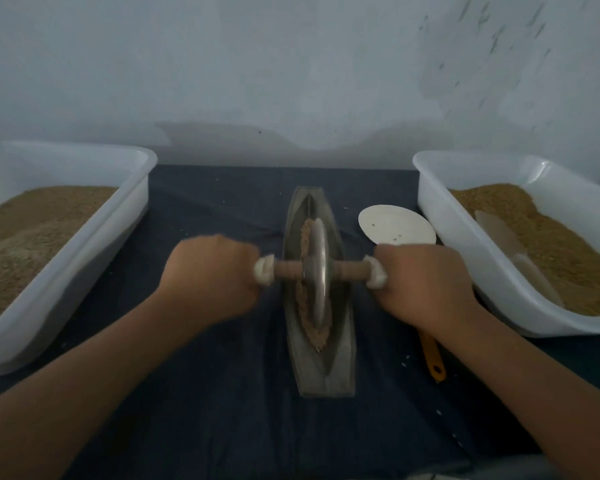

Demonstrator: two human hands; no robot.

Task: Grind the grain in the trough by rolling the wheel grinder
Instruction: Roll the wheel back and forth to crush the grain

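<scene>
A long boat-shaped grey trough (pixel 321 372) lies lengthwise on the dark cloth in the middle. Brown grain (pixel 305 237) lines its groove. A metal wheel grinder (pixel 318 271) stands upright in the groove, on a wooden axle with white cloth wrapped at both ends. My left hand (pixel 210 275) grips the left end of the axle. My right hand (pixel 426 282) grips the right end. Part of the grain is hidden behind the wheel.
A white plastic tub (pixel 94 237) of brown grain stands at the left. Another white tub (pixel 471 258) at the right holds grain and a pale scoop (pixel 499 233). A white plate (pixel 395 225) lies right of the trough. A yellow handle (pixel 433 358) pokes out below my right wrist.
</scene>
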